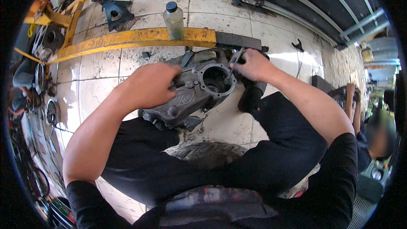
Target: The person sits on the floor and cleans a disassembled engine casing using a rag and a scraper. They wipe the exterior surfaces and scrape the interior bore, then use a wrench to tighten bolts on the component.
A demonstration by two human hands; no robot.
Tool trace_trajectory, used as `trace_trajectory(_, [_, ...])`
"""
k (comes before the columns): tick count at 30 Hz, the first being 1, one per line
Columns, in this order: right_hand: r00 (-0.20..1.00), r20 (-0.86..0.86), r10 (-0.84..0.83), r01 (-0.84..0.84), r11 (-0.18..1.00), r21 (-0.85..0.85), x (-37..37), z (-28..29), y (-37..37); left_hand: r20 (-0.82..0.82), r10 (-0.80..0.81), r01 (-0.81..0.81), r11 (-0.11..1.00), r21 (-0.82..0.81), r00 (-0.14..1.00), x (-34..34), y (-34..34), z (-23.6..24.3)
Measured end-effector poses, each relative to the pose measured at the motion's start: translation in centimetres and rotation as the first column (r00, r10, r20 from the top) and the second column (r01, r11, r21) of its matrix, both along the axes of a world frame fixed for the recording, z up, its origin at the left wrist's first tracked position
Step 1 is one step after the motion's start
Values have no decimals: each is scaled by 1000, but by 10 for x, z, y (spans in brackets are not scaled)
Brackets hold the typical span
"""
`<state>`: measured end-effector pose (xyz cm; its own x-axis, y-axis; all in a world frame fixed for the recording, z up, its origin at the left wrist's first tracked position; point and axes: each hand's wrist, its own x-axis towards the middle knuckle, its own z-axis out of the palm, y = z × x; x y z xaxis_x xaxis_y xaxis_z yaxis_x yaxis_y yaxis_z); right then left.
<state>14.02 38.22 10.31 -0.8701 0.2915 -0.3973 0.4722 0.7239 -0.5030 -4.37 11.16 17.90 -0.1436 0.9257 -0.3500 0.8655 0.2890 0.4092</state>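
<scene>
A dirty grey metal gearbox housing (186,97) lies on the tiled floor between my knees, its round flanged opening (202,85) facing up. Over the housing's left part is my left hand (150,85), fingers bent and thumb apart, with nothing visible between them; whether it touches the metal I cannot tell. My right hand (253,65) pinches a thin grey rod-like tool (235,61) at the opening's right rim. The tool slants down, and its lower end reaches the rim; its exact kind is unclear.
Beyond the housing runs a yellow steel beam (131,38) with a dark end. A capped clear bottle (174,21) stands at it. Farther off are a dark jack stand (113,12) and a metal-framed rack (313,4). Another person (366,144) is at the far right.
</scene>
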Motion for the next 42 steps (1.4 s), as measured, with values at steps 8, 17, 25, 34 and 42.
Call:
trace_trajectory(8, [953, -121, 276, -291, 947, -136, -20, -60, 9, -103, 76, -93, 982, -163, 992, 55, 6, 33])
trace_trajectory(17, [907, -164, 388, -407, 907, -106, -10, -92, 0, -120, 13, -33, 986, -166, 993, 62, 34, -18])
trace_trajectory(25, [839, -63, 540, -517, 828, 215, -14, -109, -8, -81, 23, -43, 966, -255, 996, 39, 20, -25])
trace_trajectory(34, [809, -80, 582, -541, 790, 289, -24, -89, -18, -81, 13, -30, 976, -214, 997, 31, 8, -21])
trace_trajectory(42, [857, 119, 501, -514, 819, 254, -22, -96, -3, -89, 21, -38, 981, -193, 996, 28, 5, -23])
